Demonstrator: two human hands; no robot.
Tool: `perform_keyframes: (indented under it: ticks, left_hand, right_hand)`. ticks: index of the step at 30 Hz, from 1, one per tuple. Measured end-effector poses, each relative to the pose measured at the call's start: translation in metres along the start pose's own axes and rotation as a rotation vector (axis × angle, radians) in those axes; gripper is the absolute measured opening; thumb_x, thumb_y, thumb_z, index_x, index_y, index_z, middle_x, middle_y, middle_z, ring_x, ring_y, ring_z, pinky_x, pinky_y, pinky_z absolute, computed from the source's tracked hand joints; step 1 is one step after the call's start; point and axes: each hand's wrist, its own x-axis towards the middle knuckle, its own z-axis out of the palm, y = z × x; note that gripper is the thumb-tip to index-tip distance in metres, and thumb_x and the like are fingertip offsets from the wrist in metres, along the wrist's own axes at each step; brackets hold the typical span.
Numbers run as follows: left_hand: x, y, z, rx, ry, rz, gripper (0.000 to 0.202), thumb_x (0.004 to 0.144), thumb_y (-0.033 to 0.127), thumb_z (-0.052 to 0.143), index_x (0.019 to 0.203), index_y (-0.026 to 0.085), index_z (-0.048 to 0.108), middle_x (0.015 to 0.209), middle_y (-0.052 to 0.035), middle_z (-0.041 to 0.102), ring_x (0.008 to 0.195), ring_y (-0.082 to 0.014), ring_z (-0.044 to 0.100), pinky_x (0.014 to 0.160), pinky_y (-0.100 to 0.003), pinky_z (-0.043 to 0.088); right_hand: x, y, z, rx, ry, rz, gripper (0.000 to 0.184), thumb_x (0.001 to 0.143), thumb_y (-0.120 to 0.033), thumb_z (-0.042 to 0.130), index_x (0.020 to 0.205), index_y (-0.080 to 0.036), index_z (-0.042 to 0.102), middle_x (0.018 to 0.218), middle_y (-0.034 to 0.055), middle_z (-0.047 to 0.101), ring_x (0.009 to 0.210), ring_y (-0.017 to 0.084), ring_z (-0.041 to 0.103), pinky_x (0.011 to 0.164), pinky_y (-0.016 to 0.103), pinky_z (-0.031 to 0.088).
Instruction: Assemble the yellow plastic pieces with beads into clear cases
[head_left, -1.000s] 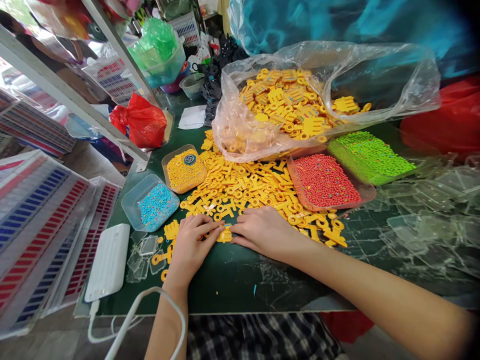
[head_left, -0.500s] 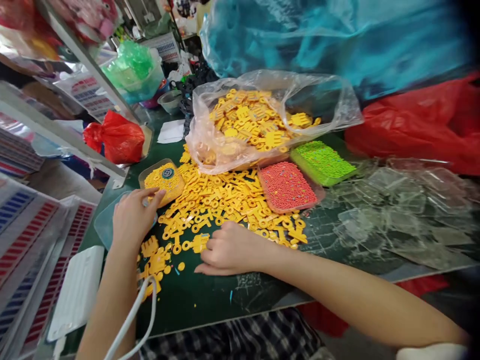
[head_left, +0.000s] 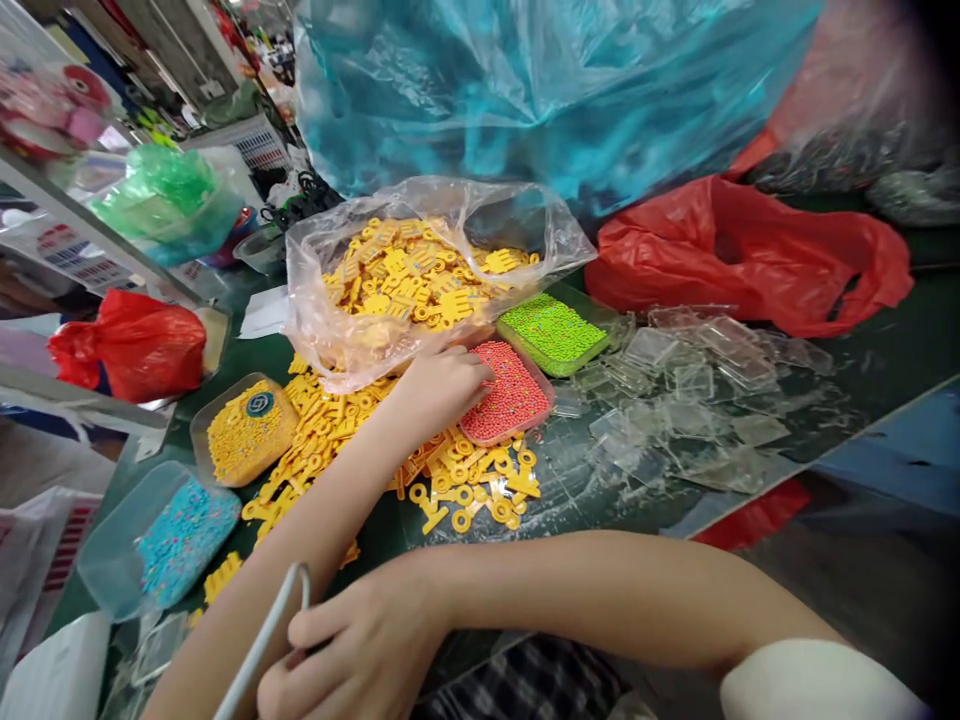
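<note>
My left hand (head_left: 439, 385) reaches across the green table to the near edge of a tray of red beads (head_left: 517, 395). Its fingers are bent down together onto the beads, and what they pinch is hidden. Loose yellow plastic parts (head_left: 469, 480) lie under and around that arm. My right hand (head_left: 360, 640) rests low at the table's front edge, crossed under the left arm. Its fingers are curled, beside a white cable (head_left: 262, 640), and what is in it is hidden. A clear bag of yellow parts (head_left: 420, 270) sits just behind the left hand.
A tray of green beads (head_left: 551, 330) stands beside the red one. Tubs of yellow beads (head_left: 244, 430) and blue beads (head_left: 180, 540) are at the left. Clear plastic lids (head_left: 690, 390) lie scattered at the right. Red bags (head_left: 750, 250) and a large teal bag (head_left: 525, 90) stand behind.
My left hand moved from the yellow bead tub across to the red bead tray. My right hand drew back from the yellow parts to the table's front edge. The view swung right.
</note>
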Motion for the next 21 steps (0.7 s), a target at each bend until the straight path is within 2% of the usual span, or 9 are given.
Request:
perform_keyframes:
  ticks: [4, 6, 9, 13, 16, 19, 21]
  left_hand:
    - [0.017, -0.003, 0.009, 0.043, -0.077, 0.027, 0.010, 0.081, 0.025, 0.067, 0.090, 0.022, 0.070, 0.092, -0.0052, 0.072, 0.096, -0.0240, 0.062, 0.097, -0.041, 0.039]
    - [0.019, -0.003, 0.010, 0.046, -0.114, 0.009, 0.014, 0.079, 0.027, 0.070, 0.091, 0.021, 0.071, 0.094, -0.0064, 0.072, 0.095, -0.0251, 0.062, 0.092, -0.039, 0.041]
    - [0.021, -0.005, 0.012, -0.001, -0.142, -0.027, 0.008, 0.079, 0.026, 0.070, 0.085, 0.021, 0.071, 0.086, -0.0060, 0.073, 0.086, -0.0235, 0.064, 0.084, -0.036, 0.044]
    - [0.022, -0.008, 0.014, -0.052, -0.132, -0.032, 0.007, 0.080, 0.022, 0.066, 0.076, 0.023, 0.072, 0.077, -0.0032, 0.073, 0.077, -0.0202, 0.065, 0.074, -0.032, 0.044]
    - [0.019, -0.011, 0.011, -0.084, -0.105, -0.043, 0.012, 0.084, 0.024, 0.063, 0.075, 0.022, 0.072, 0.076, -0.0035, 0.074, 0.073, -0.0184, 0.065, 0.069, -0.030, 0.044]
    - [0.013, -0.010, 0.004, -0.179, -0.019, -0.094, 0.015, 0.086, 0.027, 0.061, 0.080, 0.021, 0.074, 0.078, -0.0037, 0.074, 0.070, -0.0175, 0.065, 0.067, -0.029, 0.045]
    - [0.008, -0.007, -0.001, -0.273, 0.057, -0.146, 0.014, 0.086, 0.026, 0.062, 0.083, 0.021, 0.074, 0.083, -0.0030, 0.075, 0.073, -0.0174, 0.067, 0.068, -0.029, 0.047]
  right_hand:
    - [-0.003, -0.001, -0.002, -0.057, -0.093, 0.001, 0.019, 0.096, -0.031, 0.049, 0.106, -0.034, 0.064, 0.129, -0.0070, 0.058, 0.118, 0.010, 0.052, 0.095, 0.022, 0.042]
    - [-0.003, -0.002, -0.002, -0.071, -0.103, 0.019, 0.021, 0.095, -0.030, 0.048, 0.111, -0.036, 0.062, 0.135, -0.0083, 0.054, 0.125, 0.010, 0.047, 0.102, 0.023, 0.037]
    - [-0.003, -0.003, -0.001, -0.057, -0.115, 0.066, 0.026, 0.095, -0.029, 0.046, 0.116, -0.038, 0.059, 0.141, -0.0111, 0.048, 0.131, 0.009, 0.041, 0.107, 0.024, 0.033]
    - [-0.002, -0.004, 0.001, -0.015, -0.123, 0.082, 0.024, 0.095, -0.034, 0.047, 0.115, -0.039, 0.060, 0.138, -0.0121, 0.051, 0.129, 0.008, 0.042, 0.105, 0.020, 0.033]
    - [0.000, -0.004, 0.002, 0.000, -0.104, 0.074, 0.021, 0.095, -0.033, 0.048, 0.110, -0.039, 0.062, 0.127, -0.0102, 0.059, 0.119, 0.007, 0.049, 0.098, 0.020, 0.038]
    - [0.002, -0.004, 0.002, 0.013, -0.092, 0.061, 0.022, 0.096, -0.029, 0.046, 0.103, -0.039, 0.065, 0.112, -0.0093, 0.065, 0.106, 0.008, 0.055, 0.090, 0.022, 0.042]
    - [0.002, -0.004, 0.003, 0.016, -0.075, 0.058, 0.022, 0.095, -0.027, 0.048, 0.099, -0.039, 0.066, 0.108, -0.0096, 0.066, 0.105, 0.009, 0.056, 0.089, 0.024, 0.042]
